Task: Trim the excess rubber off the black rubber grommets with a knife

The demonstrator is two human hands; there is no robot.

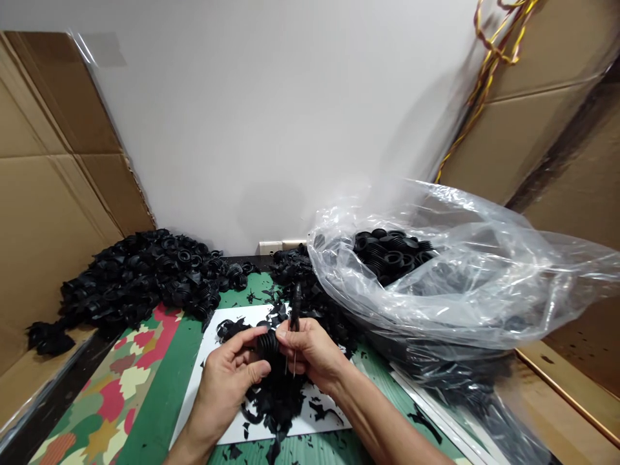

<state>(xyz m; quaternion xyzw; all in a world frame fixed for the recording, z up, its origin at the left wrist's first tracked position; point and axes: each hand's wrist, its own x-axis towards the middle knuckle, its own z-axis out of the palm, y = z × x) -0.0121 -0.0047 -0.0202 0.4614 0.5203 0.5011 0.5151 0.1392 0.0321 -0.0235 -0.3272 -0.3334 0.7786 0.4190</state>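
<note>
My left hand (230, 371) grips a black ribbed rubber bellows (268, 345) between thumb and fingers, above a white board. My right hand (312, 352) is closed around a slim black tool with thin metal tips (295, 307), held upright; it looks like tweezers, though the fingers cover its middle. The right fingertips are right beside the bellows, and I cannot tell whether they touch it. Under both hands, a pile of black rubber scraps (278, 403) lies on the white board (208, 352).
A heap of black rubber pieces (145, 278) lies at the back left. On the right stands a clear plastic bag (465, 284) containing black ribbed bellows (392, 255). Cardboard walls (43, 194) flank the green table (165, 381). A power strip (276, 247) sits by the back wall.
</note>
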